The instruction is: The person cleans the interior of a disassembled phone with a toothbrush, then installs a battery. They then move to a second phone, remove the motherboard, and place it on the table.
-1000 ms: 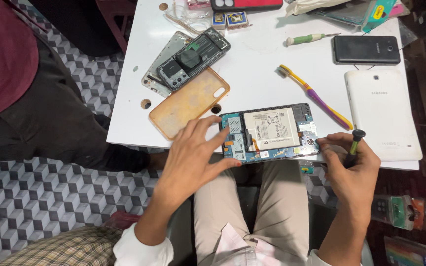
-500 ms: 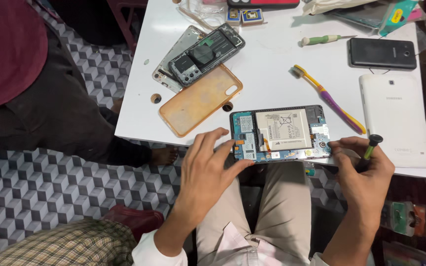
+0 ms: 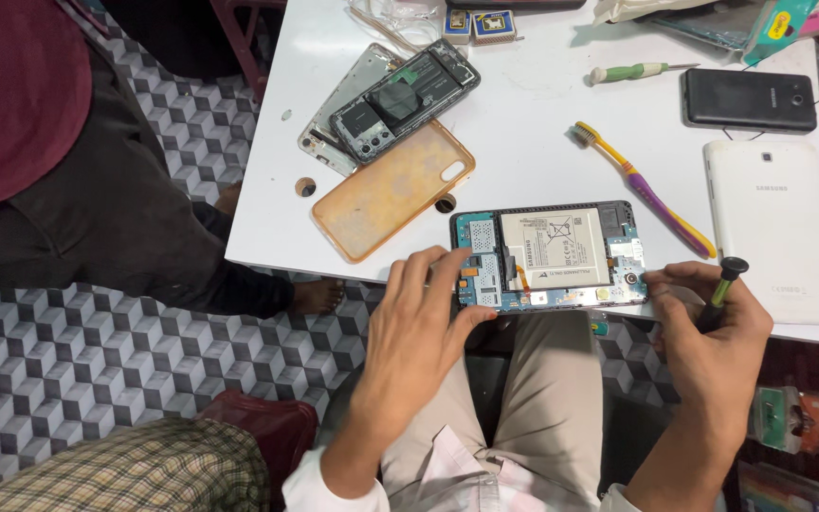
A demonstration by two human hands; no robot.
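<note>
An opened small tablet [image 3: 550, 254] lies at the near edge of the white table [image 3: 523, 123], its white battery and blue circuit board showing. My left hand [image 3: 419, 318] rests with spread fingers on the tablet's left end, holding it down. My right hand [image 3: 713, 327] sits at the tablet's right end, gripping a small black-handled screwdriver [image 3: 720, 289] while its fingertips touch the lower right corner of the board.
A white tablet back cover [image 3: 774, 228], a black phone [image 3: 749, 99], a yellow and purple toothbrush [image 3: 642, 188], a green-handled screwdriver [image 3: 632, 72], an orange phone case [image 3: 392, 190] and an opened phone [image 3: 402, 100] lie on the table. Another person [image 3: 40, 133] stands at the left.
The view has shifted slightly. My right hand has turned the screwdriver more upright and brought its fingertips onto the tablet's right corner. My left hand stays on the left end.
</note>
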